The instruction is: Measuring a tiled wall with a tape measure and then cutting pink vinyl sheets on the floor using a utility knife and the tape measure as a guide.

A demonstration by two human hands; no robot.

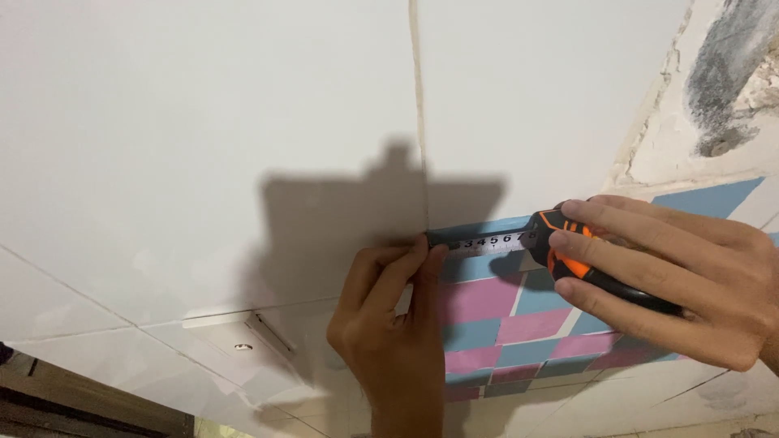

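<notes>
Mid-measure: tape blade [487, 242] tip is pinched by left hand [393, 324] at the grout joint [420, 122], tape measure case [568, 247] gripped by right hand [673, 276]; steady tension probably needed next.

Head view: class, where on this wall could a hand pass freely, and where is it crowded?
Free: the white tiles left of the grout line, above the wall plate. Crowded: the coloured tiles, where the left hand pins the tape and the right hand holds its case.
</notes>
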